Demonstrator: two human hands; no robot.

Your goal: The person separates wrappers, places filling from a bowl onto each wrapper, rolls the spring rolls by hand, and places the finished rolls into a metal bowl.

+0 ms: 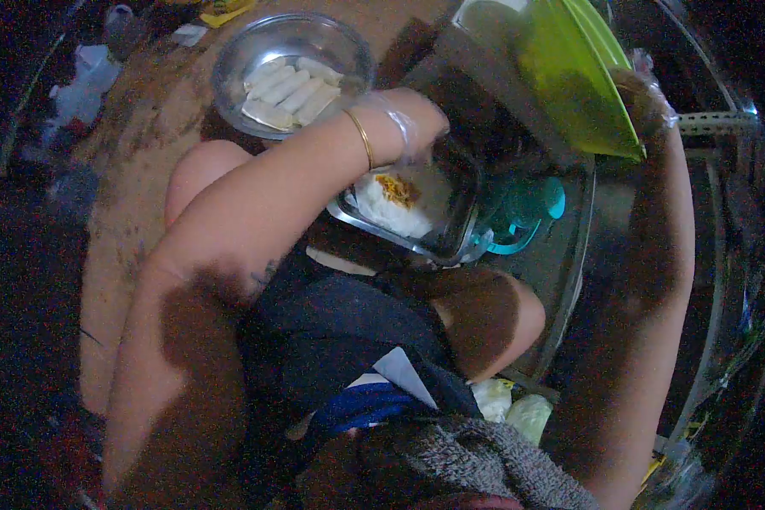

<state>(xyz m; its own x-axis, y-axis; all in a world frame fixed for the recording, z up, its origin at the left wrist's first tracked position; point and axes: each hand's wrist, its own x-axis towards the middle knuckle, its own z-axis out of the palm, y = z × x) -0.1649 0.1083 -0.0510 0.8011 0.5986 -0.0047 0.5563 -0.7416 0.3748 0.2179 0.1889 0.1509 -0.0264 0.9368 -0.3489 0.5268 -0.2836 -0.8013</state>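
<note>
To the upper left of the rectangular metal tray [466, 229], a round metal bowl [293, 36] can be judged stiff and smooth, best taken by its rim; the white rolls [293, 92] laid in it look soft and easily dented, better supported from beneath than squeezed. Over the tray's far part the left hand [412, 123] is held, covered by a clear glove; its fingertips are hidden, so whether anything is pinched cannot be told. Inside the tray, the white sheet [384, 212] is probably light, limp, slightly slippery and quick to tear, and would best be held by its edges, clear of the loose filling [397, 191]. To the tray's upper right, the green basin [569, 93], likely light and fairly stiff, is tilted steeply, its rim gripped by the gloved right hand [642, 98], whose fingers are mostly lost in shadow.

As for looks, the rolls are seen as pale and blunt-ended, packed side by side. The sheet is bright and uneven, topped by an orange-brown heap and partly hidden by the left arm. Just right of the tray a teal container [527, 208] is placed, and beyond it the basin is coloured a vivid yellow-green
</note>
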